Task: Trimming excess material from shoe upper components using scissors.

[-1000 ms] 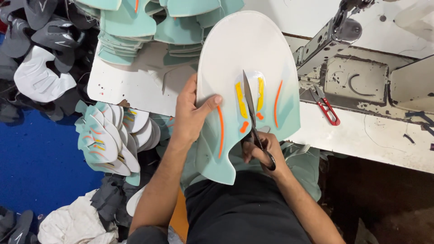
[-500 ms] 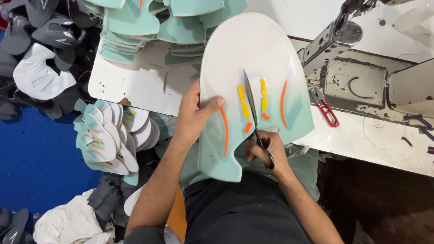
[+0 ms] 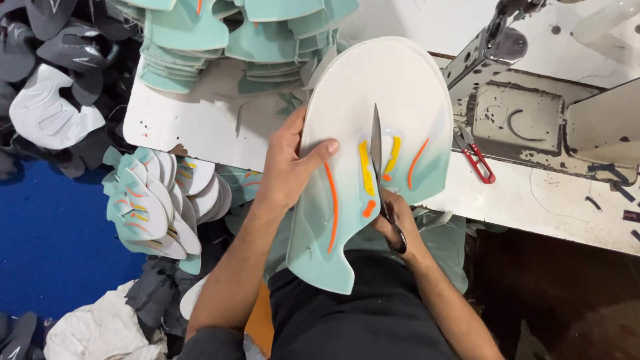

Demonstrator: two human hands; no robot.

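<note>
A large white-and-mint shoe upper panel (image 3: 373, 100) with orange and yellow stripes is held up over the table edge. My left hand (image 3: 290, 160) grips its left edge, thumb on the front face. My right hand (image 3: 400, 223) sits at the panel's lower middle, closed on a pair of scissors (image 3: 377, 157). The blades point up the middle of the panel between the yellow stripes.
Stacks of mint panels (image 3: 200, 33) lie at the back of the white table (image 3: 200, 120). A sewing machine (image 3: 520, 80) stands at right, red-handled snips (image 3: 477, 160) beside it. More striped pieces (image 3: 153, 207) pile at left, with grey and white uppers (image 3: 47, 87) on the blue floor.
The panel has shifted slightly to the right with both hands. The scissors stay along its middle.
</note>
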